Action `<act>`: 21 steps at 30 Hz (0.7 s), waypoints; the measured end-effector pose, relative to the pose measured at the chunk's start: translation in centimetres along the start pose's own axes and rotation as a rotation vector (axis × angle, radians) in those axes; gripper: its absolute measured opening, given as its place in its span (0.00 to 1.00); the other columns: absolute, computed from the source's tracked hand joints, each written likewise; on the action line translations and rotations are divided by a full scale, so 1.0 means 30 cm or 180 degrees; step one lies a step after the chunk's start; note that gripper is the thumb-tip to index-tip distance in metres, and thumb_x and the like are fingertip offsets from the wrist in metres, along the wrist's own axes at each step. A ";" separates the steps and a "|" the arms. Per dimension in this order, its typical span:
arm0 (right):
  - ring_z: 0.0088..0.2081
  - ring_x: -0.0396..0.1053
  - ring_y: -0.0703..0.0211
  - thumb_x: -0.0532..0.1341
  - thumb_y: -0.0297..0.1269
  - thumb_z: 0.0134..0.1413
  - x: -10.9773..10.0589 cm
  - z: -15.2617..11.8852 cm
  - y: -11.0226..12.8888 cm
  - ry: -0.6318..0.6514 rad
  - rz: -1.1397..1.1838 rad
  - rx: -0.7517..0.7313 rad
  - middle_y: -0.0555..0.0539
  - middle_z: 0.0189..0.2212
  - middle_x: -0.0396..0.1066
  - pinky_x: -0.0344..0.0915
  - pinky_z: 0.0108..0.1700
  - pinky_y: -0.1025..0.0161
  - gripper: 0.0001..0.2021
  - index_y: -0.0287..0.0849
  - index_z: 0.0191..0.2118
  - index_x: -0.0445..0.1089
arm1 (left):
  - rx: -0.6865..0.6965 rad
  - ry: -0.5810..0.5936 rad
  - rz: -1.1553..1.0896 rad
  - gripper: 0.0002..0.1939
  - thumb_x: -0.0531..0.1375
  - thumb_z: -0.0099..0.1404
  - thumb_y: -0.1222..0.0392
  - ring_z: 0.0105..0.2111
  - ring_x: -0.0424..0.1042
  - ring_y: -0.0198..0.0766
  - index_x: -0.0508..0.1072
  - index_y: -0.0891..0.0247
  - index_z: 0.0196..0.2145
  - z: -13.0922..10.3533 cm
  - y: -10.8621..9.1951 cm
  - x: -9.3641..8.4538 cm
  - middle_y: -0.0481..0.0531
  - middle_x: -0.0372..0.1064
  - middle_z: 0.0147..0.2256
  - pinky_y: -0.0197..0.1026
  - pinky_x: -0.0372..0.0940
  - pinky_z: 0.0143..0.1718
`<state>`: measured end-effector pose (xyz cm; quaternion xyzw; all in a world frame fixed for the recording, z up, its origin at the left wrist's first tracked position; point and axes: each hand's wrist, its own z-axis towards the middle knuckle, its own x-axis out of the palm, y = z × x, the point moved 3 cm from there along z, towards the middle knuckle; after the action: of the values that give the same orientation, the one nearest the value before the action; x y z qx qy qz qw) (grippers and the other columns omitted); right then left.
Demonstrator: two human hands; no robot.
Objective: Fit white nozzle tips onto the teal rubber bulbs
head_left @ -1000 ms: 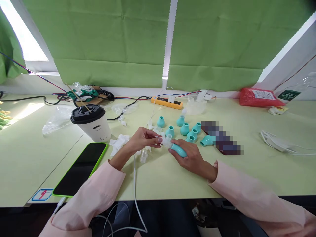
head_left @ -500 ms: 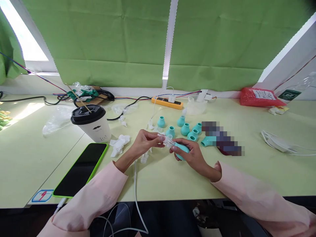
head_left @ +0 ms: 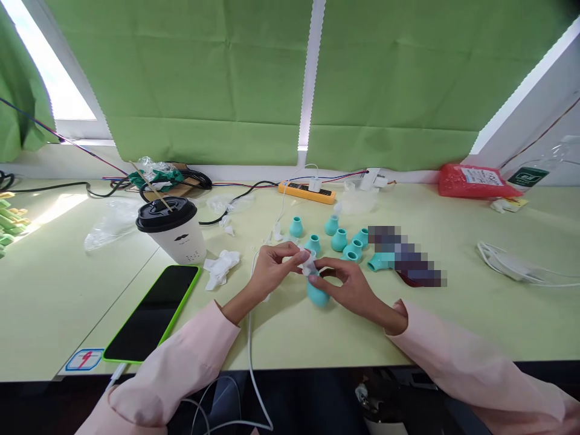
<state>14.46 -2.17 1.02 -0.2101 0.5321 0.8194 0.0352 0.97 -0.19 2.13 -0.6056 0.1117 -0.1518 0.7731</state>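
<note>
My left hand [head_left: 275,266] is closed in a pinch on a small clear plastic piece [head_left: 309,263]. This piece sits at the top of a teal squeeze bulb [head_left: 318,293], which hangs upright below my fingers over the table. With thumb and forefinger, my right hand [head_left: 348,284] grips the bulb's neck, close to where it meets the clear piece. Fingers partly cover that joint. Just behind my hands stand several loose teal bulbs [head_left: 339,240] with open necks. One more teal bulb [head_left: 380,261] lies on its side near a pixelated patch.
A black-lidded paper cup [head_left: 174,232] and a phone in a green case [head_left: 154,314] are at left, beside a crumpled tissue [head_left: 222,269]. Behind are an orange power strip [head_left: 307,193] and cables. A red package [head_left: 473,181] and white charger [head_left: 507,266] lie at right.
The teal bulb has swung from lying sideways in my right palm to hanging upright below the clear piece. My right fingers have shifted to its neck; my left hand keeps its pinch.
</note>
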 end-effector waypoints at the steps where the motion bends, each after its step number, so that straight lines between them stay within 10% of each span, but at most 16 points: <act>1: 0.32 0.65 0.61 0.58 0.37 0.43 -0.001 0.000 0.001 0.0035 -0.0176 -0.0053 0.48 0.29 0.67 0.64 0.35 0.62 0.07 0.40 0.31 0.66 | 0.0037 -0.0005 0.0039 0.11 0.58 0.51 0.55 0.31 0.64 0.35 0.75 0.65 0.27 -0.001 0.002 0.004 0.51 0.65 0.27 0.36 0.66 0.30; 7: 0.27 0.64 0.62 0.61 0.36 0.38 -0.086 0.040 0.050 -0.0367 -0.0640 -0.0181 0.49 0.25 0.66 0.64 0.30 0.64 0.08 0.40 0.28 0.66 | 0.0026 -0.0663 -0.0359 0.17 0.53 0.54 0.53 0.32 0.63 0.34 0.72 0.67 0.34 0.006 0.011 -0.029 0.53 0.65 0.30 0.39 0.65 0.33; 10: 0.27 0.65 0.62 0.60 0.39 0.40 -0.152 0.098 0.086 -0.0513 -0.0455 -0.0209 0.49 0.27 0.67 0.65 0.27 0.65 0.19 0.42 0.42 0.60 | -0.0112 -0.1158 -0.0281 0.16 0.52 0.54 0.54 0.30 0.62 0.33 0.73 0.68 0.31 0.010 0.016 -0.062 0.53 0.65 0.28 0.37 0.64 0.32; 13: 0.26 0.66 0.62 0.57 0.39 0.44 -0.206 0.168 0.104 -0.0879 -0.0804 -0.0377 0.50 0.27 0.67 0.64 0.26 0.65 0.32 0.47 0.55 0.43 | -0.0087 -0.1210 -0.0074 0.15 0.52 0.53 0.55 0.29 0.62 0.32 0.73 0.68 0.30 0.013 0.014 -0.070 0.52 0.65 0.29 0.36 0.63 0.30; 21: 0.24 0.63 0.63 0.55 0.35 0.47 -0.206 0.291 -0.005 -0.0997 -0.2443 -0.0839 0.49 0.27 0.66 0.63 0.32 0.63 0.24 0.41 0.52 0.53 | 0.0043 -0.1169 0.0505 0.15 0.50 0.54 0.58 0.31 0.63 0.34 0.71 0.66 0.36 0.012 0.016 -0.078 0.51 0.65 0.29 0.35 0.62 0.30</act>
<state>17.44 6.65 6.27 -0.2686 0.2945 0.8299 0.3905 -1.03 1.12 1.73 -0.6073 0.0152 0.0219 0.7940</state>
